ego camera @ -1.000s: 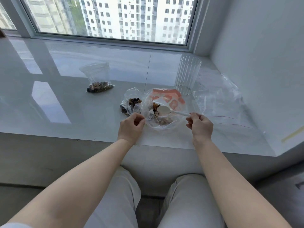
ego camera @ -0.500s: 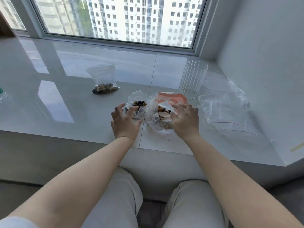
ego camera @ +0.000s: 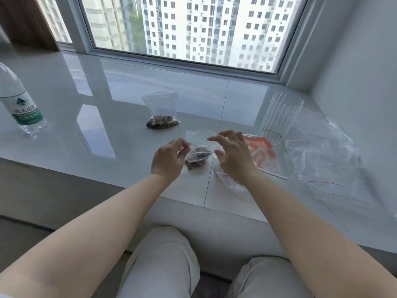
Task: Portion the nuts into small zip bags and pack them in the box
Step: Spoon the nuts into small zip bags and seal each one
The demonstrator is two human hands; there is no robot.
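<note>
While left hand [ego camera: 169, 161] pinches small zip bag [ego camera: 196, 157] — seemingly — right hand [ego camera: 233, 157] hovers slack over glossy sill [ego camera: 90, 136].

Small clear zip bag [ego camera: 196, 155] of dark nuts, second filled bag [ego camera: 161, 117] behind

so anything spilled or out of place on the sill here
No loose nuts show on the sill. The filled zip bag lies apart and intact, and the left hand pinches the small bag. Only oddity: no packing box is in view.
</note>
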